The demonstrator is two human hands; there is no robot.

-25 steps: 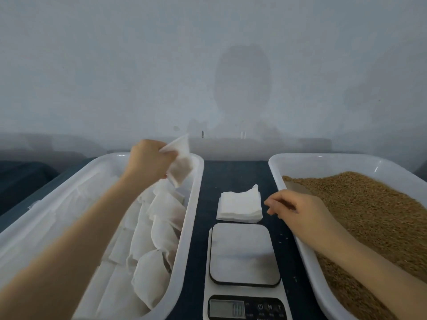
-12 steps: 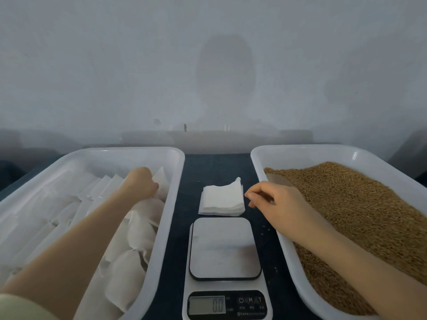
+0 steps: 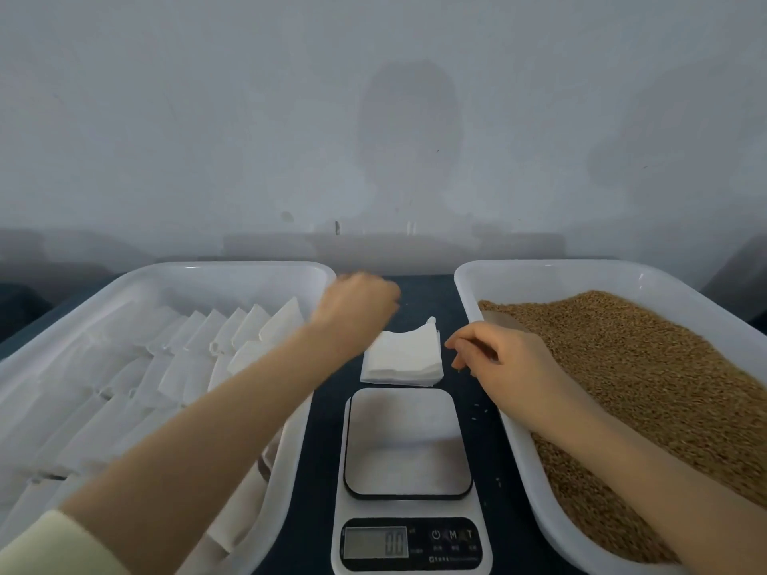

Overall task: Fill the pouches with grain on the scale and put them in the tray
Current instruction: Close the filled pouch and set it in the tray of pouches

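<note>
The person's left hand (image 3: 357, 311) hovers beyond the scale (image 3: 409, 441), slightly left of it, too blurred to tell its grip. Their right hand (image 3: 508, 361) sits beyond the scale's right corner, fingers loosely curled and empty. A stack of empty pouches (image 3: 402, 361) lies just behind the scale. Filled pouches (image 3: 186, 367) line the tray (image 3: 207, 267) to its left, and grain (image 3: 631, 367) fills the bin (image 3: 581, 265) to its right.

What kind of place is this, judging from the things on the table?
Probably a small hand-packing station: a digital scale stands between the left tray, full of white pouches, and the right tray, full of brown grain; a stack of empty pouches lies behind it.
</note>
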